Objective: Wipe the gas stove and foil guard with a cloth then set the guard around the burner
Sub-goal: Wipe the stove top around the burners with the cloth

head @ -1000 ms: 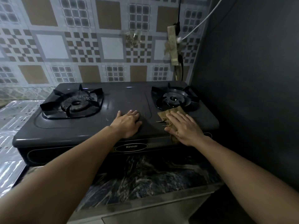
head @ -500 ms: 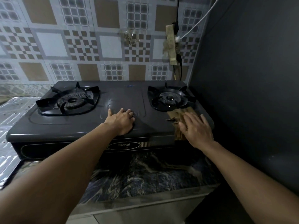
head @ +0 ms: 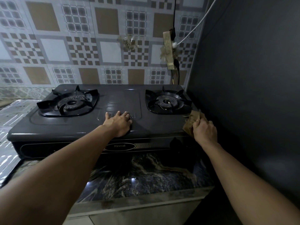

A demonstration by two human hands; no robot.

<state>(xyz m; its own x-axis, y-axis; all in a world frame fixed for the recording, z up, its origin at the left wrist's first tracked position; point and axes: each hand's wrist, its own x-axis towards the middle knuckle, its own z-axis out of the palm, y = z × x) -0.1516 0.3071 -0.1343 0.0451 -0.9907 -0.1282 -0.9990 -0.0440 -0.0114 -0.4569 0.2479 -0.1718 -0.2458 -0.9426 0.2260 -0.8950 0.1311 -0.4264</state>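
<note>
Gas stove (head: 146, 127) on dark marbled table (head: 146, 179), left hand (head: 119, 123) flat on its top between both burners, grip spread, arm outstretched, right hand (head: 204, 131) at stove's front right corner, grip pinching brown cloth (head: 192, 121) against the edge

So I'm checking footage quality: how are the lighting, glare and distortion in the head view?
Head view: dim and bluish; small glare spots on the marble counter and the stove top; wide-angle bending stretches both forearms; the right hand gripping the cloth is slightly soft at the stove's dark right edge.
</note>
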